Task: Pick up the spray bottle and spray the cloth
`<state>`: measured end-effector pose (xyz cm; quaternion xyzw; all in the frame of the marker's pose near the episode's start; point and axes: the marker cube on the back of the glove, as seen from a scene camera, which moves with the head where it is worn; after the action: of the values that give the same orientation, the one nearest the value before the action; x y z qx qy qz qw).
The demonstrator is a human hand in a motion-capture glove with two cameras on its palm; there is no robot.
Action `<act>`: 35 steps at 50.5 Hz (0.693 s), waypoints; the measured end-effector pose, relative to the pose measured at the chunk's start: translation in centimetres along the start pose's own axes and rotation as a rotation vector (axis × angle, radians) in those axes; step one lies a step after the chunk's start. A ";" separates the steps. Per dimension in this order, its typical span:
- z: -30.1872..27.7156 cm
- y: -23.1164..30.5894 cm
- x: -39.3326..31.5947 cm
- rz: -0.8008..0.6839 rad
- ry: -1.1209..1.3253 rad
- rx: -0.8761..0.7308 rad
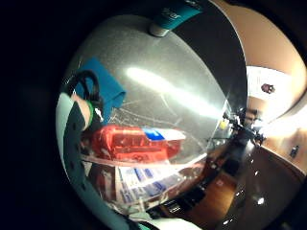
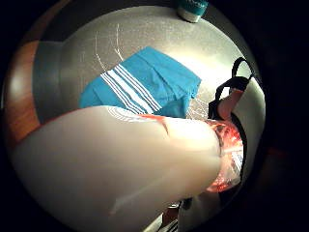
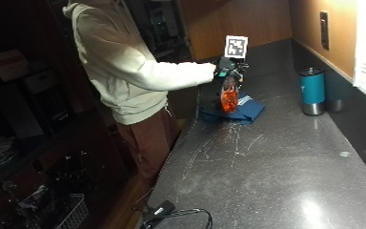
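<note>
Outside view: my gloved right hand (image 3: 227, 67) grips one orange spray bottle (image 3: 228, 97), lifted above one blue cloth (image 3: 241, 110).
One teal tumbler (image 3: 311, 90) stands well apart on the counter (image 3: 278, 167).

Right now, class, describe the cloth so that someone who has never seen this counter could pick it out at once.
Start at the long dark speckled counter and find the person's gloved right hand holding the orange spray bottle up. The cloth lies flat on the counter just below that bottle. It is the only soft, folded thing there: blue with thin white stripes, unlike the upright teal tumbler by the wall.
</note>
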<state>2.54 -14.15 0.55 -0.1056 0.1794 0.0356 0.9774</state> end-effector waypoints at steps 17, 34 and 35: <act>1.2 -0.4 0.4 0.114 0.001 0.038; -6.5 1.2 -1.6 0.065 -0.418 0.325; -7.1 1.4 -1.7 0.053 -0.459 0.351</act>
<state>-1.64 -14.41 -5.60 0.0806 -0.0405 0.0524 0.9945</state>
